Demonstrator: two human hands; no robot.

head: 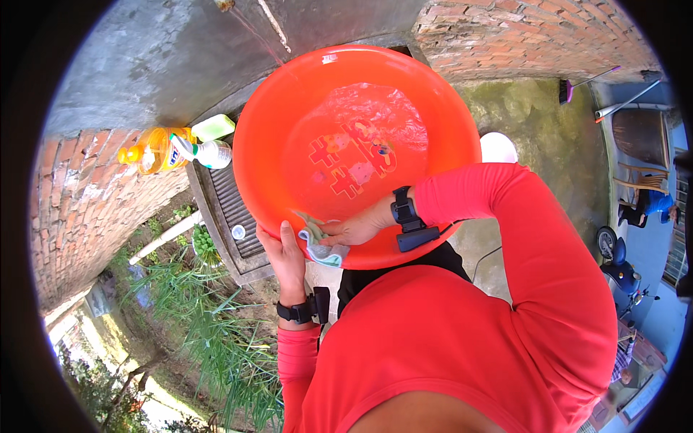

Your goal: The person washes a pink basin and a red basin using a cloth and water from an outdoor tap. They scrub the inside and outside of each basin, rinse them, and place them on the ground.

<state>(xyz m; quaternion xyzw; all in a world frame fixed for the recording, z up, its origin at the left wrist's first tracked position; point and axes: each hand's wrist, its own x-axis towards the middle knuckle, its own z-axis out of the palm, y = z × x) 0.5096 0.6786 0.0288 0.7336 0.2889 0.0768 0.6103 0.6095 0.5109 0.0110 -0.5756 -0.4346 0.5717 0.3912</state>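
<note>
A large red plastic basin [292,97] with printed figures on its bottom stands tilted before me, some water in it. My left hand [285,257] grips the rim at the lower left, thumb on the inner side. A grey-green cloth [323,246] lies over the near rim under my right hand [354,230], which presses and holds it against the basin wall; part of its fingers is hidden in the folds. A thin stream of water falls from a tap [224,5] at the top into the basin.
Left of the basin, a yellow detergent bottle [161,150], a white spray bottle [212,154] and a green block [213,128] stand by the ribbed concrete washboard [222,189]. A small white cap [238,232] lies on it. A white container [498,148] is at the right. People are far right.
</note>
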